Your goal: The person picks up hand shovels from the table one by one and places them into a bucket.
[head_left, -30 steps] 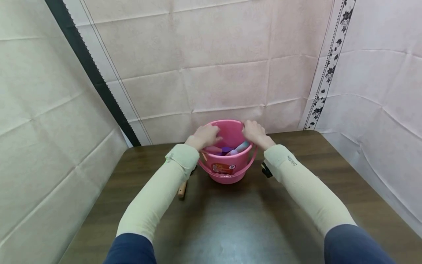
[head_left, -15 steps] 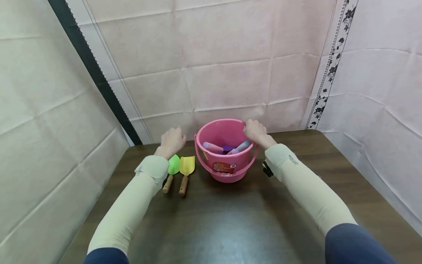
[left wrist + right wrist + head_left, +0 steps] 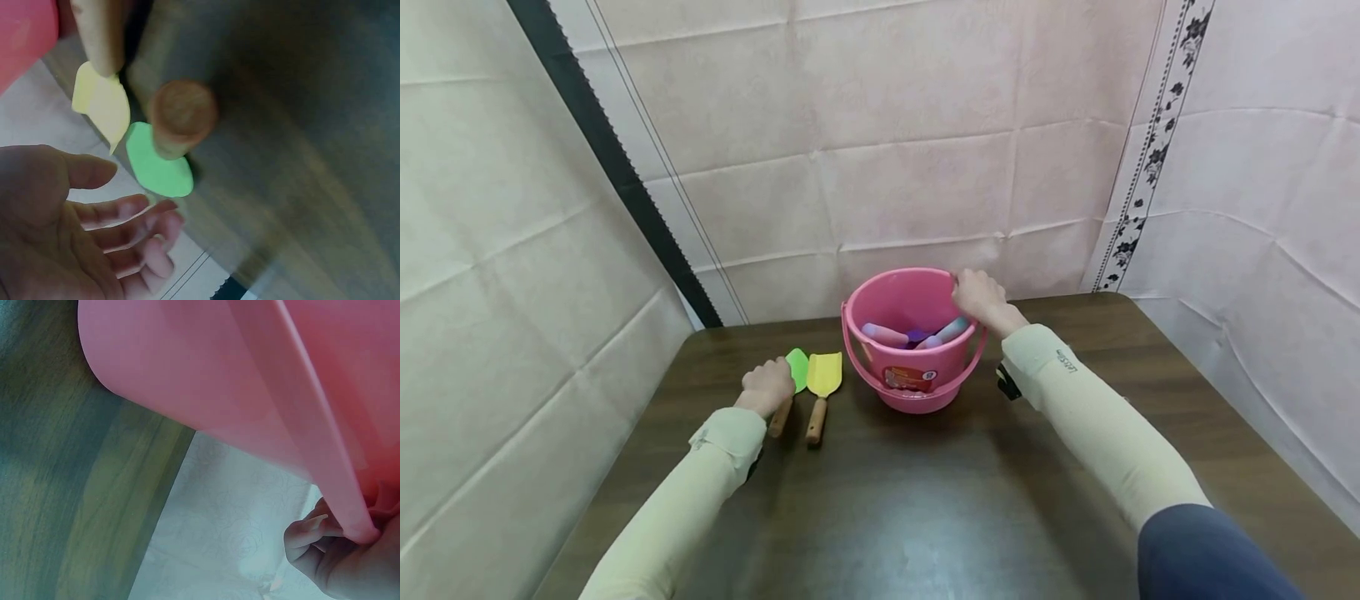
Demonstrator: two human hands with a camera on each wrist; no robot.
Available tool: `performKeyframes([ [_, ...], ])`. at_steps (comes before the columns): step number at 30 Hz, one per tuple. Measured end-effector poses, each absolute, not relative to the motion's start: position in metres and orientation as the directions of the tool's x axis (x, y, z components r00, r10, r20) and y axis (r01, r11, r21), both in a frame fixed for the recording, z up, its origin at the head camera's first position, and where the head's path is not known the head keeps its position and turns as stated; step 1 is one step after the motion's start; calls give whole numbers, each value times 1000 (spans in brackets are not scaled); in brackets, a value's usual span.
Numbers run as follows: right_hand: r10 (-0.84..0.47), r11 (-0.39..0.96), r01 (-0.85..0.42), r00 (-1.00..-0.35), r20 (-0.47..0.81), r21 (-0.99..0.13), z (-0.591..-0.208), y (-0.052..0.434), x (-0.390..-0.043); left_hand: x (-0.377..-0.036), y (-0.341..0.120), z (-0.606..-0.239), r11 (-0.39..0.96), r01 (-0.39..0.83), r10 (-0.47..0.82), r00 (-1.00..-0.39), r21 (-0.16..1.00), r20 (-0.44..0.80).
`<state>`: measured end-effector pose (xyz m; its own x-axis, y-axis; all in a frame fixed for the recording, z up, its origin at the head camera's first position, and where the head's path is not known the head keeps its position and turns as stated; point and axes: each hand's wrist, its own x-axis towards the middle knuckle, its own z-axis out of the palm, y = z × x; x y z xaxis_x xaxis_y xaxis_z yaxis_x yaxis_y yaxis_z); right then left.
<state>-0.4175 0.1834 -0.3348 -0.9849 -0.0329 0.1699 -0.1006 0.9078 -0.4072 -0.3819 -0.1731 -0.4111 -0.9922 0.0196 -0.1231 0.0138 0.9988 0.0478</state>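
A pink bucket [image 3: 887, 367] stands at the back of a dark wooden table [image 3: 925, 500]; several pastel toy handles [image 3: 883, 335] stick up inside it. My right hand [image 3: 977, 296] grips its far right rim; in the right wrist view the fingers [image 3: 312, 540] pinch the rim of the bucket [image 3: 206, 381]. Left of the bucket lie a green trowel [image 3: 798, 367] and a yellow trowel [image 3: 824, 377], both with wooden handles. My left hand [image 3: 767, 386] hovers over the green trowel's handle. The left wrist view shows that hand [image 3: 94, 231] with relaxed fingers, holding nothing, just above the green trowel [image 3: 161, 170].
Pale fabric sheets [image 3: 925, 167] wall in the table at the back and on both sides. The bucket's hoop handle [image 3: 925, 387] hangs down its front. In the left wrist view the yellow trowel [image 3: 103, 106] lies beside the green one.
My left hand let go of the bucket's rim, swung out left, then drew back over the green trowel's handle. Both trowels came into view. The right hand stayed on the rim.
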Motion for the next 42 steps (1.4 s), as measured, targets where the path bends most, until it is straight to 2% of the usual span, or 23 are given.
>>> performKeyframes([
  [3,-33,908,-101,-985,170,-406,-331,184,-417,-378,-176,-416,999,-3,3,-984,32,-180],
  [7,-35,911,-107,-982,185,-398,-326,185,-418,-375,-178,-421,999,-21,-13,-981,39,-196],
  [12,-34,907,-107,-983,183,-408,-322,185,-419,-371,-177,-428,996,-44,-32,-988,73,-150],
  [19,-32,904,-105,-983,180,-415,-324,184,-418,-365,-173,-436,999,-8,-2,-993,46,-118],
  [30,-30,903,-98,-986,166,-418,-330,181,-415,-365,-178,-448,998,15,17,-999,66,-33],
  [42,-15,907,-80,-987,158,-414,-332,180,-416,-371,-182,-422,997,18,15,-999,68,48],
])
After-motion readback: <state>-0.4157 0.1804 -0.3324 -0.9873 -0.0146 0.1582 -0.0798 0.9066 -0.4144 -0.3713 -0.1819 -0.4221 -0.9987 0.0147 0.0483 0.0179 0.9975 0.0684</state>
